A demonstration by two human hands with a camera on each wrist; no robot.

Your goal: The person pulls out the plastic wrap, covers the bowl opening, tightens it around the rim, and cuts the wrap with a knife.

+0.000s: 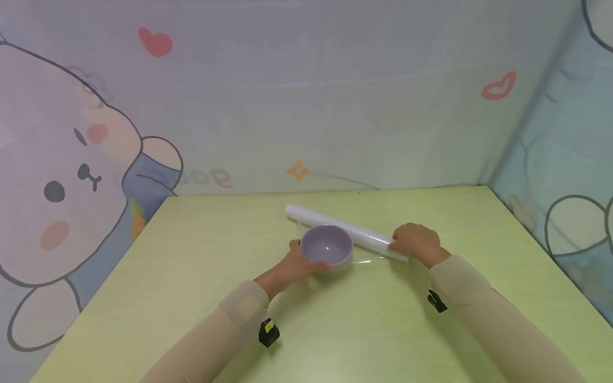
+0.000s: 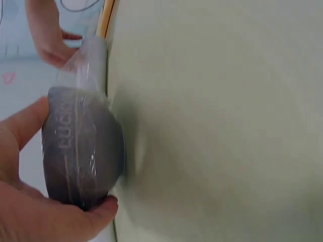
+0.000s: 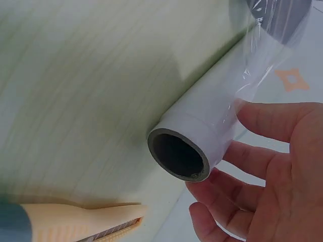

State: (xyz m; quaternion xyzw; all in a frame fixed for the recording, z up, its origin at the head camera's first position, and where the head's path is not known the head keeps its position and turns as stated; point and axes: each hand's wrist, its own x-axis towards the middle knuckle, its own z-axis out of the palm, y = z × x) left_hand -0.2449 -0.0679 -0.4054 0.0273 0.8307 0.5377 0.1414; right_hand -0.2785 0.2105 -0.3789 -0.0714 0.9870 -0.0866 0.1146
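A purple bowl [image 1: 327,246] is gripped at its left side by my left hand [image 1: 294,266], the thumb along the near side. Clear plastic film [image 2: 83,146] wraps the bowl's outer wall, over light lettering in the left wrist view. The film stretches across to a long white roll of plastic film [image 1: 345,229], which lies slantwise on the table behind the bowl. My right hand [image 1: 417,242] holds that roll near its right end, with thumb and fingers around it. The hollow core end [image 3: 179,155] faces the right wrist camera. Whether the bowl touches the table, I cannot tell.
An orange tool with a dark blue end [image 3: 81,222], apparently a utility knife, appears at the lower left of the right wrist view. The pale green table [image 1: 191,239] meets a printed curtain [image 1: 383,133] along its back edge and right side.
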